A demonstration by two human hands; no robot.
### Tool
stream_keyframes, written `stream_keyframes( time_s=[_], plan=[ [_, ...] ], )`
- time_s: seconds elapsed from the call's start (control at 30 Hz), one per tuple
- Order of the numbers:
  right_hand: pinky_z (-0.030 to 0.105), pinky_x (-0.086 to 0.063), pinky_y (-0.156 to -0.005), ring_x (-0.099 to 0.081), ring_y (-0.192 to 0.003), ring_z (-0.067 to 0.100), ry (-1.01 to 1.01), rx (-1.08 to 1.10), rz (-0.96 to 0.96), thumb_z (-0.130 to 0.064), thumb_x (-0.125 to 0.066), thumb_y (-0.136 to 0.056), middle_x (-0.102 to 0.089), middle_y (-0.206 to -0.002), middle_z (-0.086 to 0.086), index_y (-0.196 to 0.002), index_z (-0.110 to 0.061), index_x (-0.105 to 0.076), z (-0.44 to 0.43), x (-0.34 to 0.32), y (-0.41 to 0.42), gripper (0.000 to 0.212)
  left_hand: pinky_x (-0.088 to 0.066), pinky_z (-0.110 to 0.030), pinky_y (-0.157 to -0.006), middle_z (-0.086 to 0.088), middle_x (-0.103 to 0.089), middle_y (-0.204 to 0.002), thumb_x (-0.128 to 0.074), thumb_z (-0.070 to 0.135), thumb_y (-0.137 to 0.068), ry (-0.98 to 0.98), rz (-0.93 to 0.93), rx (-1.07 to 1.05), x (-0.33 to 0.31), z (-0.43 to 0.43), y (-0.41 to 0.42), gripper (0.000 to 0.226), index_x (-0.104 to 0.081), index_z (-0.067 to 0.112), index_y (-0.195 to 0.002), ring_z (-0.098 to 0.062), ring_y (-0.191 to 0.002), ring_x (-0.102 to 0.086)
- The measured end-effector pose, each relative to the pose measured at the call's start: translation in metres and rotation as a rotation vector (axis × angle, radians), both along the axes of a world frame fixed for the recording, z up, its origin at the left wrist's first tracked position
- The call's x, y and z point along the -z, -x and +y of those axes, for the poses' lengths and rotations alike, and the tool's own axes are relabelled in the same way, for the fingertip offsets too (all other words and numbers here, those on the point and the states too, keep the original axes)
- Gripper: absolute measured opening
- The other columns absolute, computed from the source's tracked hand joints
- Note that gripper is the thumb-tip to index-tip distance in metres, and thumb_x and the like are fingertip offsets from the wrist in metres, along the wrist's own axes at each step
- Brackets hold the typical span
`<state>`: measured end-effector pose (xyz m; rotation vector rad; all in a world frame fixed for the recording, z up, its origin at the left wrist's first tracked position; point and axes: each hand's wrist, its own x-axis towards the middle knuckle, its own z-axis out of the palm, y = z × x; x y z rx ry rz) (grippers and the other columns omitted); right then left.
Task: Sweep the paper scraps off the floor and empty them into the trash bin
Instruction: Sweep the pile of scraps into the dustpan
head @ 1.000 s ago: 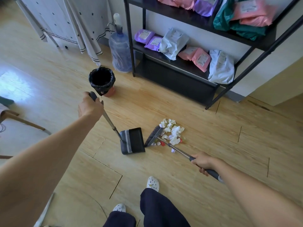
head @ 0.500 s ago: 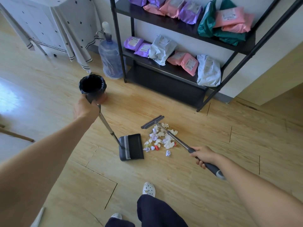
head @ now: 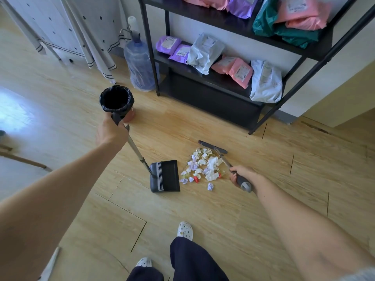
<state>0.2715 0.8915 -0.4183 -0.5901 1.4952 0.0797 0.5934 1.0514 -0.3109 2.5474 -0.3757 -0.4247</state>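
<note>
A pile of white, lilac and red paper scraps [head: 204, 166] lies on the wooden floor. Just left of it rests a black dustpan [head: 165, 176], open side toward the pile; my left hand [head: 111, 133] grips the top of its long handle. My right hand [head: 244, 176] holds the grey broom handle. The broom head [head: 212, 146] sits at the far edge of the pile. One scrap [head: 210, 187] lies apart, nearer me. The trash bin [head: 117, 102], lined with a black bag, stands beyond my left hand.
A black metal shelf [head: 213, 78] with mailer bags stands behind the pile. A large water bottle [head: 140, 63] is at its left, with a draped tablecloth [head: 87, 29] further left. My feet in white clogs [head: 184, 230] are close below.
The broom head lifted off the near-left side of the pile and moved to its far side. The scraps spread slightly toward the dustpan. The dustpan stayed in place.
</note>
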Motion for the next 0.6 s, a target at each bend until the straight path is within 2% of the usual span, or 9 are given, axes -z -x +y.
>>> stream_keyframes(
  time_s=[0.1, 0.23, 0.33, 0.4, 0.53, 0.6],
  plan=[
    [0.012, -0.036, -0.028, -0.037, -0.022, 0.007, -0.021, 0.033, -0.028, -0.008, -0.040, -0.099, -0.040, -0.059, 0.007, -0.077, -0.007, -0.040, -0.006, 0.005, -0.008, 0.022, -0.044, -0.038, -0.070, -0.017, -0.058, -0.108, -0.045, 0.021, -0.096, 0.002, 0.005, -0.008, 0.001, -0.007, 0.000, 0.029, -0.046, 0.014, -0.124, -0.036, -0.094, -0.055],
    [0.014, -0.041, -0.030, -0.041, -0.023, 0.010, 0.002, 0.059, -0.007, -0.004, -0.040, -0.099, -0.044, -0.071, 0.012, -0.081, -0.004, -0.043, -0.005, 0.012, -0.015, 0.018, -0.046, -0.038, -0.068, -0.016, -0.058, -0.111, -0.045, 0.021, -0.096, 0.031, 0.034, -0.021, 0.004, -0.018, 0.000, 0.029, -0.045, 0.014, -0.124, -0.036, -0.097, -0.056],
    [0.014, -0.042, -0.031, -0.042, -0.024, 0.009, 0.026, 0.065, 0.008, -0.001, -0.041, -0.097, -0.049, -0.083, 0.015, -0.083, -0.003, -0.045, -0.002, 0.016, -0.024, 0.014, -0.045, -0.038, -0.066, -0.014, -0.058, -0.106, -0.044, 0.020, -0.097, 0.040, 0.029, -0.010, 0.007, -0.020, -0.002, 0.027, -0.044, 0.012, -0.122, -0.033, -0.089, -0.054],
    [0.013, -0.041, -0.033, -0.040, -0.023, 0.009, 0.027, 0.065, 0.001, -0.002, -0.042, -0.097, -0.047, -0.080, 0.012, -0.083, -0.005, -0.044, -0.001, 0.017, -0.034, 0.015, -0.041, -0.037, -0.066, -0.012, -0.056, -0.101, -0.043, 0.019, -0.097, 0.038, 0.022, 0.000, 0.008, -0.021, -0.003, 0.027, -0.043, 0.012, -0.123, -0.034, -0.090, -0.054],
    [0.014, -0.040, -0.034, -0.040, -0.024, 0.009, 0.070, 0.004, 0.064, -0.005, -0.042, -0.095, -0.047, -0.066, 0.007, -0.080, -0.007, -0.045, 0.008, 0.024, -0.056, 0.016, -0.038, -0.035, -0.066, -0.013, -0.057, -0.105, -0.041, 0.019, -0.098, 0.035, 0.042, 0.008, 0.011, -0.021, -0.005, 0.028, -0.041, 0.012, -0.124, -0.030, -0.084, -0.050],
    [0.014, -0.038, -0.034, -0.038, -0.025, 0.009, 0.070, -0.014, 0.085, -0.005, -0.039, -0.095, -0.044, -0.057, 0.005, -0.073, -0.008, -0.044, 0.017, 0.028, -0.060, 0.022, -0.039, -0.035, -0.064, -0.014, -0.058, -0.106, -0.040, 0.020, -0.098, 0.050, 0.063, 0.008, 0.013, -0.022, -0.006, 0.028, -0.040, 0.013, -0.124, -0.031, -0.084, -0.052]
  ],
)
